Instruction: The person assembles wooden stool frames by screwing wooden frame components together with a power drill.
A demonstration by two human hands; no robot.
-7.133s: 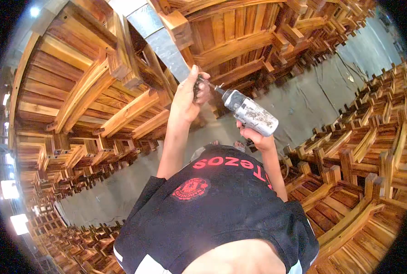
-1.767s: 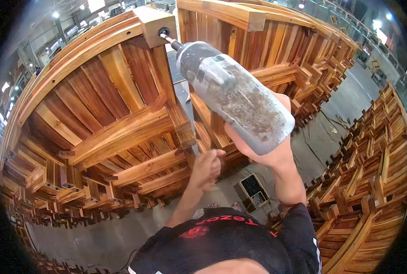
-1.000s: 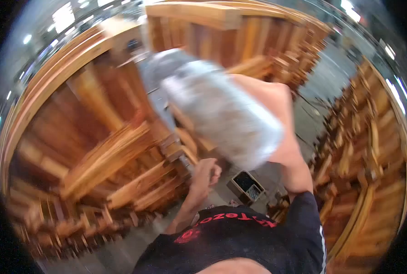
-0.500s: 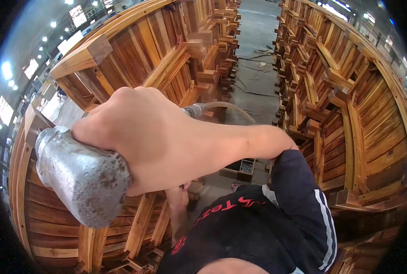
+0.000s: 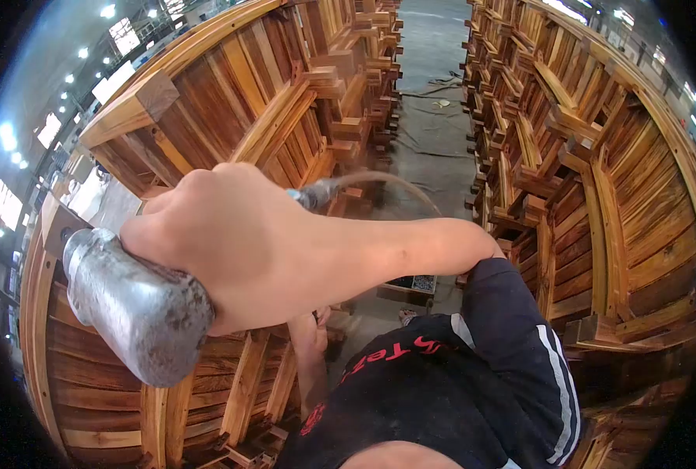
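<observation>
My right hand is wrapped round a scuffed silver metal air tool at the left of the view. A hose fitting with a clear hose comes out behind my wrist. The tool's head is beside the wooden frame at the left; whether they touch is hidden. Lower down, below my right forearm, my left hand is partly visible near the slatted wood panel. Its fingers look bent, and a small dark thing shows at them, too small to name.
Slatted wooden furniture pieces stand in a row on the left, and another row lines the right. Between them runs a grey floor aisle with creased sheeting. A box of small dark parts sits below my forearm.
My right hand and the tool have shifted slightly down in the view. My left hand shows a little more to the right. The surroundings have shifted slightly left.
</observation>
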